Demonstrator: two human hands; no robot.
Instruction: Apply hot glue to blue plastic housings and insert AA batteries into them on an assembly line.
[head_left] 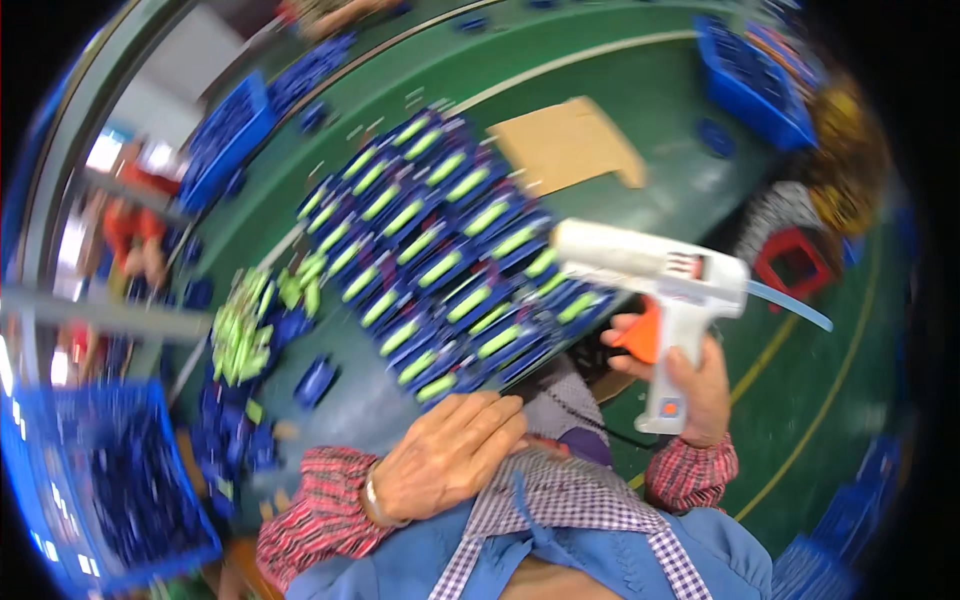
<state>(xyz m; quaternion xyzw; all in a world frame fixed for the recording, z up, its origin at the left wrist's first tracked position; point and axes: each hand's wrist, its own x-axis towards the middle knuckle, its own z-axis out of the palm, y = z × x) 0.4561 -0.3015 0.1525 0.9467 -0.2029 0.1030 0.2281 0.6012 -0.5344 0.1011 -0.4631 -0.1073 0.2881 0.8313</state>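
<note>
A white glue gun (690,275) with an orange trigger is in my right hand (706,390), whose fingers are wrapped round its handle. Its nozzle end points left, over the right side of several slanting rows of dark blue parts (408,250), each bearing a light green strip. A pale blue glue stick (795,303) pokes out of the gun's rear. My left hand (448,452) lies flat near the front edge of these rows, fingers stretched out and side by side. Nothing shows in it; its palm side is hidden. Motion blurs the small parts.
Loose light green strips (240,330) and dark blue pieces (318,382) lie left of the rows. A blue crate (172,440) stands at lower left, another blue crate (762,118) at far right. Beyond the rows is a cardboard sheet (565,145). Other people sit at the left.
</note>
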